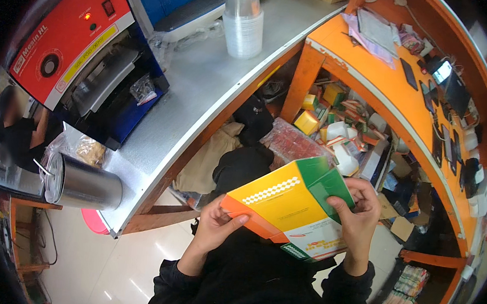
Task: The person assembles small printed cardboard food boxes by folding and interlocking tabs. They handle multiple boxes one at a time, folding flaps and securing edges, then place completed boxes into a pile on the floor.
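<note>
Grey metal desk point(203, 87) curves across upper left; orange desk point(368, 70) curves right, phones on top. Red-and-blue sealing machine point(76, 44) on grey desk, steel tumbler point(86, 183) near its edge, stack of clear plastic cups point(242, 22) further back. Yellow-orange-green carton point(288, 203) held low centre above lap. Left hand point(215, 226) grip closed on orange corner. Right hand point(358, 211) grip closed on green flap.

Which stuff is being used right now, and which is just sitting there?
In use:
- yellow, orange and green carton
- left hand
- right hand

Lying about:
- steel tumbler
- stack of clear cups
- red sealing machine
- phones
</note>
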A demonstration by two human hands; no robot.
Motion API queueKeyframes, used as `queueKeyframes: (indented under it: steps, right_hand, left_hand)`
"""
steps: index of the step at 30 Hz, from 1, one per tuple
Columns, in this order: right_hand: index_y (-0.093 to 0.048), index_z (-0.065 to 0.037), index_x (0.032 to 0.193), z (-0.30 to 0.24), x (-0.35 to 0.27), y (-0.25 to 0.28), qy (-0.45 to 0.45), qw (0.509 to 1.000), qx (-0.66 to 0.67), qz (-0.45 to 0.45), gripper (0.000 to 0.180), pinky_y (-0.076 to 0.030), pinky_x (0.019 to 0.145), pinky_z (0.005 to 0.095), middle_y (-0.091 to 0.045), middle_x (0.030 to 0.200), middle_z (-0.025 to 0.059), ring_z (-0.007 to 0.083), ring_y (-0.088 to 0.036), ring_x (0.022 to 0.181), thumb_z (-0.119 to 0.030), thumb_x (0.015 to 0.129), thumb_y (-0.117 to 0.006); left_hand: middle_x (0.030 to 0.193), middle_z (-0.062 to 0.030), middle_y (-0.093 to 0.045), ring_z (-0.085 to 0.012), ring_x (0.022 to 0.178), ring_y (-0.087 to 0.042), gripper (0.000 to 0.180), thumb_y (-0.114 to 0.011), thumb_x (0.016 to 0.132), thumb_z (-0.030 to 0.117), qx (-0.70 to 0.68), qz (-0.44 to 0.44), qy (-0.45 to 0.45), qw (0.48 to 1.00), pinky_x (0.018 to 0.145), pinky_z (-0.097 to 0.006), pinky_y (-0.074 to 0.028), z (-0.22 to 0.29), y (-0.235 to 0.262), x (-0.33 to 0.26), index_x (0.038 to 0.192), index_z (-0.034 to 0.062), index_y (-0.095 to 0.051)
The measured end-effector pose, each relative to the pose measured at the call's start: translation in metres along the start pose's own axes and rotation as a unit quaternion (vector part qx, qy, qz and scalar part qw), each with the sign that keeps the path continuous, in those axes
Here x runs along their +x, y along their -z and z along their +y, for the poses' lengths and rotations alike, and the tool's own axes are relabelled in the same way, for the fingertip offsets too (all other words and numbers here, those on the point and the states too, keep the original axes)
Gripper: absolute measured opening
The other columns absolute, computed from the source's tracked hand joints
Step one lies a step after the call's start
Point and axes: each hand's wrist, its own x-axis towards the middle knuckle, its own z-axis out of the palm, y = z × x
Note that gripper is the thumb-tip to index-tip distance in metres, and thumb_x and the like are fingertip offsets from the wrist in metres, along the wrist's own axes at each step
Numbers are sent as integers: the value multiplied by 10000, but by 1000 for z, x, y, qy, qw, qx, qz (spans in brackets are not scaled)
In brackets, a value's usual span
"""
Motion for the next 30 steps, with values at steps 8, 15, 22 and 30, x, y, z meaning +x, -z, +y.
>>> queueKeyframes:
  steps: [8,15,22,30]
  right_hand:
    - [-446,52,1200,-1,11,-4,114,969,89,201,411,-431,860,267,-597,1065,131,161,-567,980,-16,832,-617]
    - [-211,59,1376,-7,7,-20,203,932,-191,233,745,-240,1055,389,-296,1390,220,300,-316,1282,-37,772,-636]
    - [-238,55,1351,2,12,-27,303,894,-156,292,755,-289,1034,394,-293,1379,257,331,-361,1255,23,733,-671]
    - [-494,-44,1043,-6,-13,-24,428,877,-182,119,306,-431,914,409,-565,1123,205,335,-557,1056,-155,798,-641]
  left_hand:
    - [986,-91,-657,-114,902,-611,222,-592,850,-11,-2,-37,-131,991,817,-238,-458,47,-35,41,1068,-45,-572]
    - [950,-110,-661,-105,837,-619,156,-598,854,5,34,18,-190,981,740,-216,-467,48,-50,53,997,-58,-591]
    - [861,-95,-655,-126,792,-617,100,-605,841,-17,58,100,-314,942,726,-222,-472,43,-59,66,937,-41,-591]
    - [1055,-172,-565,-292,1084,-529,218,-461,933,169,-155,89,-366,913,965,-409,-375,43,-72,121,1058,-9,-478]
